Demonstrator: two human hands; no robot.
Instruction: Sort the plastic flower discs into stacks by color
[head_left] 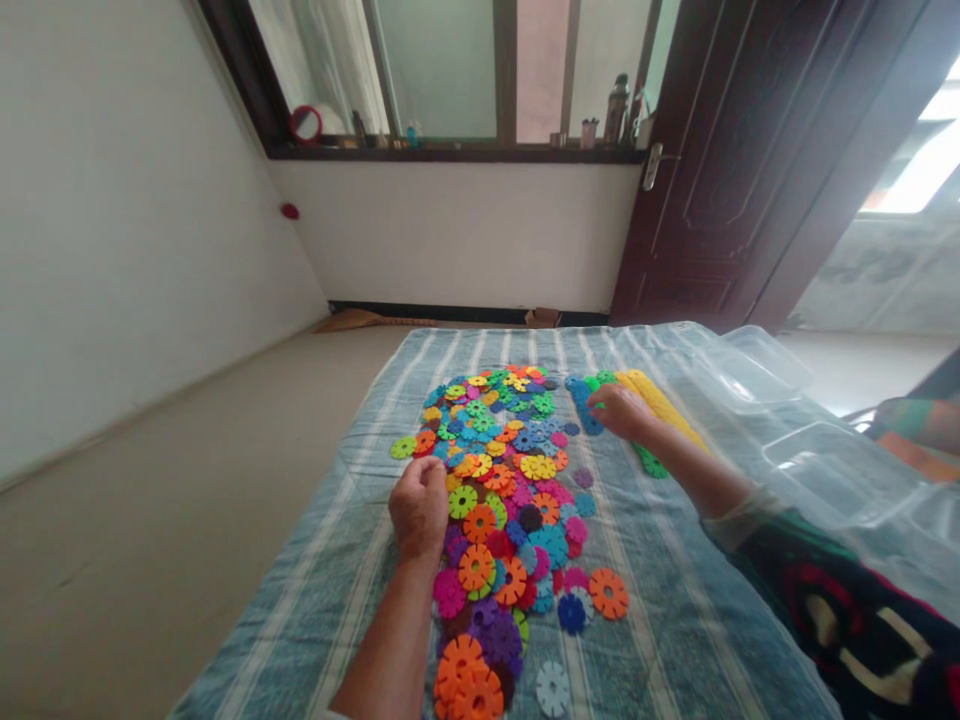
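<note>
A long heap of colourful notched plastic discs point(480, 520) runs down the striped cloth in front of me. At its left edge my left hand point(418, 508) is closed, the fingers curled; whether a disc is inside is hidden. Right of the heap, my right hand point(622, 410) reaches over the rows of sorted discs with its fingers pinched together. Beside its fingertips lies a row of blue discs point(579, 402). A row of green discs point(652, 462) passes partly beneath the hand and wrist. Just beyond, a row of yellow discs point(651, 395) slants away, partly covered by my forearm.
Clear plastic boxes point(844, 470) stand on the right side of the striped cloth point(360, 520). Part of another person's arm point(919, 425) shows at the right edge. Behind the table are a windowsill point(465, 154) with small items and a dark red door point(712, 170).
</note>
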